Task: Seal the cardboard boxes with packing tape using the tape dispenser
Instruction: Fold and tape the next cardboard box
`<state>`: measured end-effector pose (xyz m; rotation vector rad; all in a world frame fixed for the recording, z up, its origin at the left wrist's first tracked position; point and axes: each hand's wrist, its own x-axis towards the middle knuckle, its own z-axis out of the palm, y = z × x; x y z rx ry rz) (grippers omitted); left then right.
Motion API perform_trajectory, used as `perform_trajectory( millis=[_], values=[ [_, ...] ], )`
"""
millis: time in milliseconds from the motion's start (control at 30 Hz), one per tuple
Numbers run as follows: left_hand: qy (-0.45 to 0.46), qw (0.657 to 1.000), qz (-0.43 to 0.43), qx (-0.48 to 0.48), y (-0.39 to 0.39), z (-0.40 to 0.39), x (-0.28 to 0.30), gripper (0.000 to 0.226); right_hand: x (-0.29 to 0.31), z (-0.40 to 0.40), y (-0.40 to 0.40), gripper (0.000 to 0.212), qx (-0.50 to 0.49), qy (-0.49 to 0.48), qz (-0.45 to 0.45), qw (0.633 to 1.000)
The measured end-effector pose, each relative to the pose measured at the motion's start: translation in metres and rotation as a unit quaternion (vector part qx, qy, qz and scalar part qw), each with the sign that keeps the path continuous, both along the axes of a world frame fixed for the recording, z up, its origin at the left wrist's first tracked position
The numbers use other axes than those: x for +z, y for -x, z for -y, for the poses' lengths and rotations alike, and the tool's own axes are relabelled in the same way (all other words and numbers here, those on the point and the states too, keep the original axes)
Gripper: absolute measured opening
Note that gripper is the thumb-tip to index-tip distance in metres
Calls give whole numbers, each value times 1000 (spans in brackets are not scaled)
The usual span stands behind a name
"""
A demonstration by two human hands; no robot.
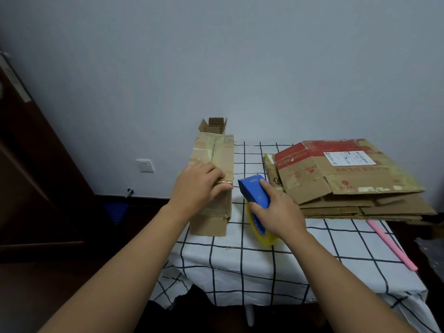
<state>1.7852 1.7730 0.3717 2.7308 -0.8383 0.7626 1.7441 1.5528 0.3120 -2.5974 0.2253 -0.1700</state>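
A long, narrow cardboard box (217, 155) lies at the left edge of the table, its top covered with old tape strips. My left hand (199, 186) rests on its top, fingers curled over the right edge with the thumb against the side. Just right of the box, my right hand (276, 210) grips a blue tape dispenser (253, 192) carrying a yellow roll of tape (260, 230), index finger stretched along the blue body. The dispenser's front end points toward the box and stands a little apart from it.
A stack of flattened cardboard boxes (348, 179) fills the table's right side. A small open box (213, 126) stands behind the long one by the wall. A pink stick (391, 245) lies near the right edge of the checked tablecloth (240, 265).
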Motion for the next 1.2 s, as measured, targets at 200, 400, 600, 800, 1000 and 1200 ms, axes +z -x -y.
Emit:
perform_trajectory(
  millis=[200, 400, 600, 800, 1000, 1200],
  values=[
    [9, 1000, 2, -12, 0, -3, -4, 40, -2, 1, -1, 71, -6, 4, -3, 1000],
    [72, 995, -65, 12, -2, -13, -6, 46, -1, 1, -1, 70, -3, 2, -5, 1000],
    [93, 991, -92, 5, -6, -30, -5, 44, -2, 1, 0, 72, -5, -4, 3, 1000],
    [120, 988, -94, 3, -7, -38, -5, 46, -1, -1, 1, 72, -4, -2, 6, 1000],
    [128, 987, -96, 10, -10, -40, -5, 47, 3, -1, 4, 73, -10, -11, 1, 1000],
    [156, 983, -98, 18, 1, -32, -11, 54, 11, 4, 3, 74, -15, -68, 5, 998]
  ],
)
